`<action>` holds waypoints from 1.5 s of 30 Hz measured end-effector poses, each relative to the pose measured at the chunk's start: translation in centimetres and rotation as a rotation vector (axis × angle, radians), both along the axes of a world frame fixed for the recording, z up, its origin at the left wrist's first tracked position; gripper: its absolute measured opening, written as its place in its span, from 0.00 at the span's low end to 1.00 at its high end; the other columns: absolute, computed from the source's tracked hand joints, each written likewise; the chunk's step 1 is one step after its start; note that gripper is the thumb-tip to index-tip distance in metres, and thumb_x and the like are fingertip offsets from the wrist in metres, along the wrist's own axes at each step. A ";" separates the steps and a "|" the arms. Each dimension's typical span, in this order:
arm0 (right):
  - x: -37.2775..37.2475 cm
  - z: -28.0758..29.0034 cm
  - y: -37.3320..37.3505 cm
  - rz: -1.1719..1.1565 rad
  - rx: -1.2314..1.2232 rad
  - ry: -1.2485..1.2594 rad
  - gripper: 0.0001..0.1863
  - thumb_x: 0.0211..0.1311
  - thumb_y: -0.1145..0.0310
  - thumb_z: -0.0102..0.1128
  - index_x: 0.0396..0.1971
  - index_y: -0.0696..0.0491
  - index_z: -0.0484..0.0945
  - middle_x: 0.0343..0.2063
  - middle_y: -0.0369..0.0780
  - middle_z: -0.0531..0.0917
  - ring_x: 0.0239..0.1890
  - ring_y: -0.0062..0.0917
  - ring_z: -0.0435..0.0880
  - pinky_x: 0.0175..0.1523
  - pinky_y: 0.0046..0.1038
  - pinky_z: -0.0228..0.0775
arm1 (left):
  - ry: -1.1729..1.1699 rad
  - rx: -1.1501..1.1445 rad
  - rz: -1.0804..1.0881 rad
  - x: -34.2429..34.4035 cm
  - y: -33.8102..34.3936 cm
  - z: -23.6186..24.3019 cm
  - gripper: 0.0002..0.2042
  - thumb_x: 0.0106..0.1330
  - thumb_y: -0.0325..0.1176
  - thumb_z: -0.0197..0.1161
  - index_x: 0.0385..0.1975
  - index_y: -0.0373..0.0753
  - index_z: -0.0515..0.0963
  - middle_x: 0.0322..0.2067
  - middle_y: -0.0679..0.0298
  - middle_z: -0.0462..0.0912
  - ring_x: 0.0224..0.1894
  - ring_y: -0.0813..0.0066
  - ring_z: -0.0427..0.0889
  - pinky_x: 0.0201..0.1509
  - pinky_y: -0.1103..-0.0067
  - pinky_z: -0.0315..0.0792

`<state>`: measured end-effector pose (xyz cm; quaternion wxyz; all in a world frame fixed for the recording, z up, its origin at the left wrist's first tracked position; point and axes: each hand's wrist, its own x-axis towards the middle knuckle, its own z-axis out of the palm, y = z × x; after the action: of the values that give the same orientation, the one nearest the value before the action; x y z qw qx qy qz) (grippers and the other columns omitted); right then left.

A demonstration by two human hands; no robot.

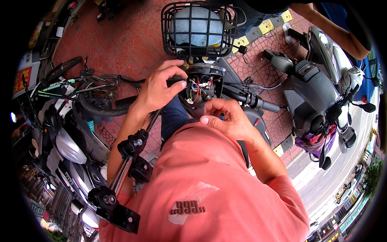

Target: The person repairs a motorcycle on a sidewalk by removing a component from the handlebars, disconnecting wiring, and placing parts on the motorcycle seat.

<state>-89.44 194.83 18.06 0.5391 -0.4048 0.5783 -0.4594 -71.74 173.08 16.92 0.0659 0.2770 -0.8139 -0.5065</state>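
Note:
An opened black scooter handlebar housing (217, 80) with red, blue and white wires (197, 89) inside sits at the centre, below a black wire basket (166, 32) holding a pale blue helmet (193, 25). My left hand (160, 88) is at the housing's left edge, thumb and forefinger curved toward it, with a gap between their tips. Just below the housing, my right hand (230, 120) has its fingers curled in near the thumb; what they hold, if anything, is hidden. A handlebar grip (268, 107) extends to the right of the housing.
Bicycles (92, 101) and scooters (70, 147) crowd the left, more scooters (310, 92) the right. Another person's arm (330, 32) reaches in at top right. A black jointed mount (137, 145) rises over my left forearm. Red paving (96, 40) and a road (342, 169) show.

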 end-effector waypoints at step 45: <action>-5.4 19.2 -0.6 0.238 -1.036 -0.392 0.10 0.60 0.75 0.58 0.24 0.49 0.66 0.19 0.35 0.72 0.23 0.19 0.78 0.34 0.27 0.77 | 0.025 -0.083 -0.291 0.7 0.3 2.2 0.11 0.68 0.35 0.69 0.42 0.36 0.91 0.62 0.53 0.86 0.55 0.55 0.83 0.66 0.61 0.72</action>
<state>-94.86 194.19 37.22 0.4154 -0.5859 0.1171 -0.6859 -71.09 173.39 19.12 0.0133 0.1466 -0.8647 -0.4803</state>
